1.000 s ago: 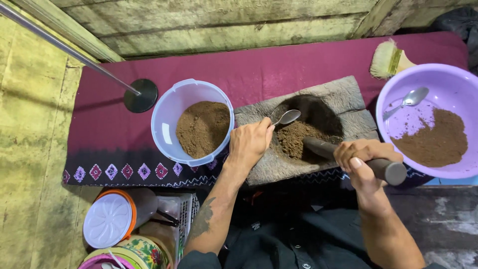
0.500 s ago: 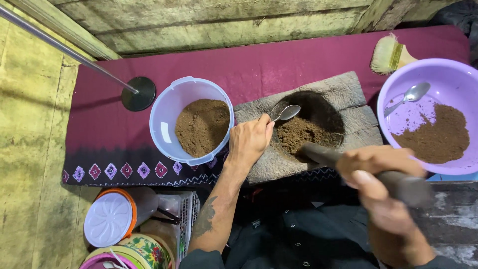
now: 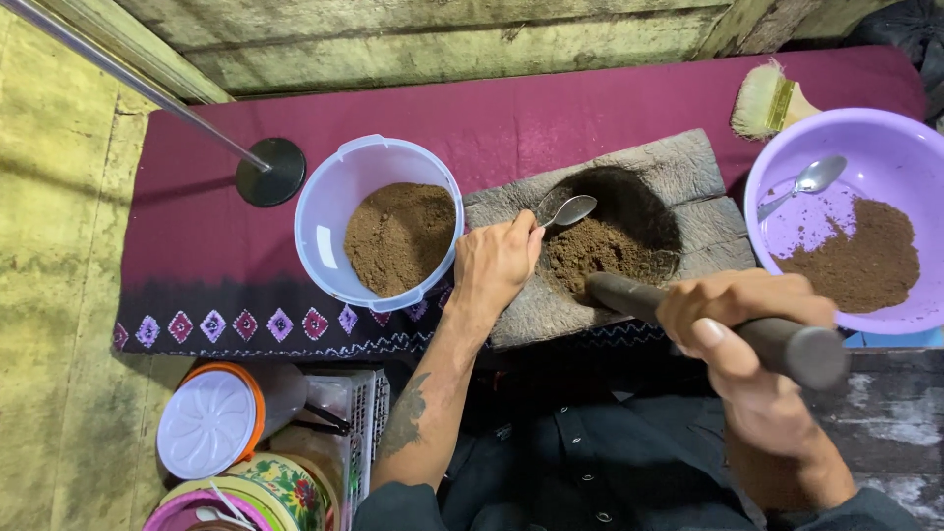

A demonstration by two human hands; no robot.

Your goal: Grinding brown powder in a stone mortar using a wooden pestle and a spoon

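Note:
A grey stone mortar block lies on a maroon cloth, with brown powder in its round hollow. My left hand rests on the block's left edge and holds a metal spoon whose bowl hovers over the powder. My right hand grips a dark wooden pestle; the pestle's tip touches the powder at the hollow's near rim. Left of the block stands a pale blue tub half filled with brown powder.
A purple basin at the right holds brown powder and a second spoon. A small brush lies behind it. A metal rod on a round black base stands at the left. Lidded containers sit near my left elbow.
My right hand has drawn the pestle back toward me and up, closer to the camera. My left hand and the spoon have stayed almost still over the powder.

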